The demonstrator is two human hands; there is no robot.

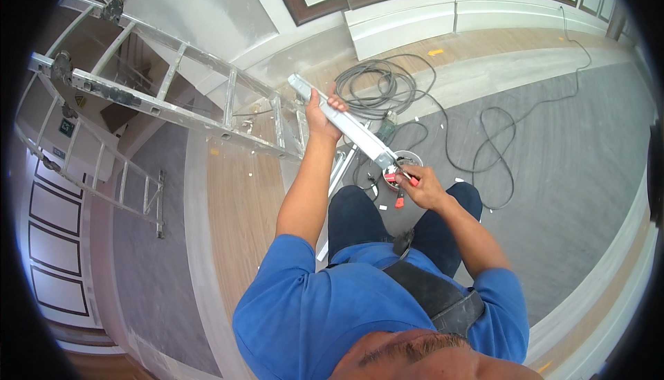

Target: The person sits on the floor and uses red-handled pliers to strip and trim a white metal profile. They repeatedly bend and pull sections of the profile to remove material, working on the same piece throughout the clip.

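Observation:
My left hand (324, 116) is wrapped round a long white metal channel (361, 138), which slants from the upper left down toward my knees. A small grey metal piece (384, 161) sits at its lower end. My right hand (427, 186) is closed on a red-handled hand tool (413, 181) beside that end; the tool's exact kind is too small to tell. Just beyond my right hand stands a white bucket (418, 158), partly hidden, with small things in it. A second red-handled tool (399, 201) shows below the bucket.
An aluminium stepladder (166, 107) stands to the left. A coiled dark cable (377, 89) lies ahead, its line trailing right across the grey floor. A green power tool (387, 130) lies near the bucket. White strips (340, 169) and small scraps lie by my left knee.

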